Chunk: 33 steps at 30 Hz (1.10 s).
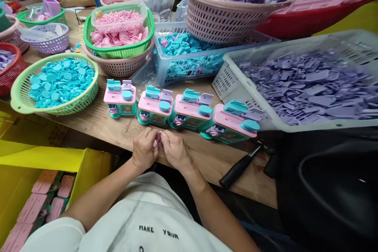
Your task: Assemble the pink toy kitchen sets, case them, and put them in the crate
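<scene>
My left hand [144, 147] and my right hand [176, 150] meet at the table's front edge, fingers closed. Between them they grip a small pink plastic part [155, 141], mostly covered by the fingers. Just beyond the hands stands a row of several toy units with pink tops and teal bases. The leftmost toy unit [120, 97] stands a little apart, while the rightmost toy unit [232, 122] is closest to my right forearm. Each bears a turquoise round piece, a turquoise block and a lilac piece on top.
A black-handled hammer [239, 171] lies right of my hands. Behind the row are a basket of turquoise discs [93, 86], a green basket [87, 33] of pink parts and a white crate [251, 98] of lilac parts. A yellow box [85, 173] stands lower left. Another person sits across.
</scene>
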Tool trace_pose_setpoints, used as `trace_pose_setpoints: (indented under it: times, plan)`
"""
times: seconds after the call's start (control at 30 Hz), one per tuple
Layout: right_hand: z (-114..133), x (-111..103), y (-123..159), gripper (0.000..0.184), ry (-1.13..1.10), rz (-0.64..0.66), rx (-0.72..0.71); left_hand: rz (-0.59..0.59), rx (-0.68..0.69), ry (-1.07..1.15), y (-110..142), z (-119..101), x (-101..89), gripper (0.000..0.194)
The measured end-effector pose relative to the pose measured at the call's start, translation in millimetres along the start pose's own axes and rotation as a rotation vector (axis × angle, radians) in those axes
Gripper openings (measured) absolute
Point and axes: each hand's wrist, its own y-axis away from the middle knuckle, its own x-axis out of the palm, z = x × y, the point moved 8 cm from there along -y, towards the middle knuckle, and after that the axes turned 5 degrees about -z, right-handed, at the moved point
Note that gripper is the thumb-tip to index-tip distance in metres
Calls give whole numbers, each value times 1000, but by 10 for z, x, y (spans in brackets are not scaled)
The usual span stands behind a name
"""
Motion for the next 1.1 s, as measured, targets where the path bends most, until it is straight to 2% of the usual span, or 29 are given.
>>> trace_pose_setpoints:
  times: [0.07,0.2,0.3,0.37,0.43,0.5,0.6,0.7,0.8,0.97,1.1]
  plan:
    - [53,4,13,38,-76,-13,-34,-23,-76,62,-5,57,-7,19]
    - [262,-55,137,42,-165,-126,-187,-110,-369,279,31,268,-135,14]
    - [593,-135,207,41,-19,-230,-453,-174,-573,366,59,426,-362,15]
    - [883,-143,167,40,120,-255,-632,-215,-649,376,11,519,-583,16]
    - [1166,-108,0,39,268,-230,-720,-223,-665,345,-136,613,-819,17]
    - [1414,-50,-277,40,410,-159,-717,-197,-633,242,-374,717,-1045,18]
    - [1711,64,-705,43,599,-6,-723,-92,-599,-1,-771,927,-1275,22]
    - [1856,188,-1004,36,760,153,-801,98,-638,-171,-1019,1184,-1299,26]
    - [1836,257,-1181,33,856,265,-849,238,-683,-189,-1094,1360,-1223,29]
    - [1763,293,-1233,31,882,318,-887,314,-687,-147,-1123,1432,-1095,32]
    - [1757,322,-1189,36,899,298,-883,332,-659,-242,-1166,1439,-1054,20]
